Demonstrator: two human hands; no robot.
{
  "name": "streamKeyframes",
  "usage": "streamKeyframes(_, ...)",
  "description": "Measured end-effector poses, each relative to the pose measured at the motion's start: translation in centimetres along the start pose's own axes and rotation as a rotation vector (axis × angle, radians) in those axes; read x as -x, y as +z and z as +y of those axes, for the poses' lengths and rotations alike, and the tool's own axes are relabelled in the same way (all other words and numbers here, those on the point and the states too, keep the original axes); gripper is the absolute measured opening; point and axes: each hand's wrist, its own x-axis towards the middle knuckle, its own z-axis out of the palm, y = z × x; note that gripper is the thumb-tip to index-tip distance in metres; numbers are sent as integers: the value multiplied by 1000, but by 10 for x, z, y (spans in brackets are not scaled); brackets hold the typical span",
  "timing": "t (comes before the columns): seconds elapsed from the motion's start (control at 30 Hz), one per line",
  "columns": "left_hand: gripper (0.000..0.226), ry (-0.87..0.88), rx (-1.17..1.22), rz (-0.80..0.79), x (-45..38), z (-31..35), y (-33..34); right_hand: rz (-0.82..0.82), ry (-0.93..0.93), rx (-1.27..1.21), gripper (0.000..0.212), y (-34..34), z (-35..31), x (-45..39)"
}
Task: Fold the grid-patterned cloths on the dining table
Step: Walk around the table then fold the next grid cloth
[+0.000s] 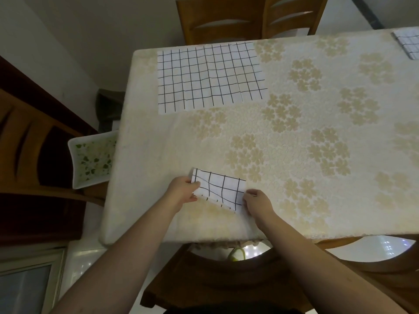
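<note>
Small cloth [218, 189] lies near the table's [317, 211] front edge, already folded down to a compact rectangle; its near edge is lifted, showing stacked layers. Left hand [182, 189] pinches the left end, thumb on top; right hand [258, 201] pinches the near-right corner, fingers curled on the fabric. The cloth spans between both grips, held at opposite ends, judged so the layers stay aligned for a further fold or for squaring the edges. Second cloth [210, 77] lies spread flat at the far-left corner, well apart, not yet folded; third cloth [408, 43], apparently folded, sits at the far-right edge, partly out of view. Chairs [226, 21] stand beyond the table; dish [91, 158] rests left of it.
</note>
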Motion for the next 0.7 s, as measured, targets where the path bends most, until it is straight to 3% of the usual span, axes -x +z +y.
streamKeyframes(0.1,11,143,-10,-29,18,19,7,20,-35,-199,21,-4,4,12)
streamKeyframes(0.17,15,206,24,-129,33,31,6,-17,-35,-404,34,-5,4,20)
streamKeyframes(0.3,21,225,168,-314,50,37,-9,-314,141,-792,75,-8,1,16)
streamKeyframes(0.37,23,208,202,-320,52,29,-21,-461,240,-809,98,-6,0,11)
streamKeyframes(0.43,25,175,186,-282,50,15,-31,-543,260,-817,86,-4,-7,14)
streamKeyframes(0.5,28,123,128,-230,41,-7,-40,-509,208,-834,55,0,-12,17)
streamKeyframes(0.57,32,47,46,-190,31,-32,-47,-447,135,-695,27,1,-11,17)
streamKeyframes(0.7,33,-76,12,-174,18,-66,-45,-412,35,-393,11,-2,-1,16)
